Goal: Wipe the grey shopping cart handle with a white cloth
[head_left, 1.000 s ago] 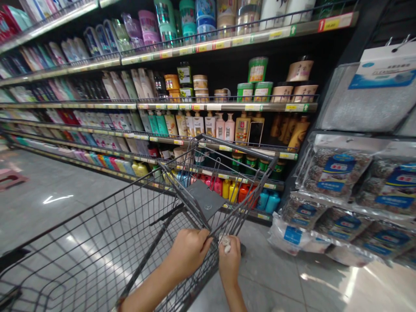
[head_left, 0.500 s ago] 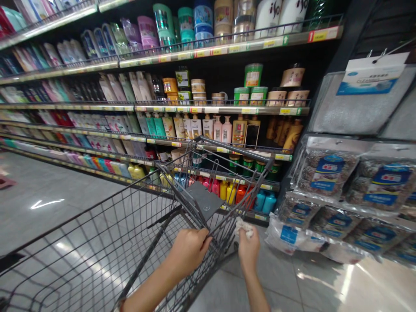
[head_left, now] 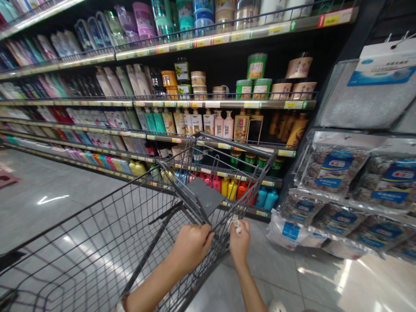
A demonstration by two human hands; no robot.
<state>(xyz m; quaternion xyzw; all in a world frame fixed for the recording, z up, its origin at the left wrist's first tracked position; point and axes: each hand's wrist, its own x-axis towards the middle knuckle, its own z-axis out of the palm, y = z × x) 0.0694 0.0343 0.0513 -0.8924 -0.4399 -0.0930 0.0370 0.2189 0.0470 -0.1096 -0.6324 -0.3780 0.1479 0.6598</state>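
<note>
A grey wire shopping cart [head_left: 236, 145] stands tilted across the view, with a flat grey seat panel [head_left: 204, 197] near its handle end. My left hand [head_left: 192, 243] is closed over the cart's near wire side, its fingertips partly hidden. Just to the right, at the outside of the same wire side, my right hand [head_left: 240, 243] is closed round a crumpled whitish cloth or tissue [head_left: 236, 224]. Whether the right fingers also touch the wire, I cannot tell.
Store shelves [head_left: 224, 104] with bottles and jars run along the back. Packs of wire scourers [head_left: 334, 170] and grey cleaning cloths [head_left: 360, 104] hang at the right. Grey tiled floor [head_left: 81, 184] shows left of the shelves' foot. A pale shoe tip [head_left: 277, 307] shows at the bottom edge.
My right hand has moved left with the crumpled cloth, closer to the cart and my left hand. The left hand stays at the wire side. The view has shifted slightly.
</note>
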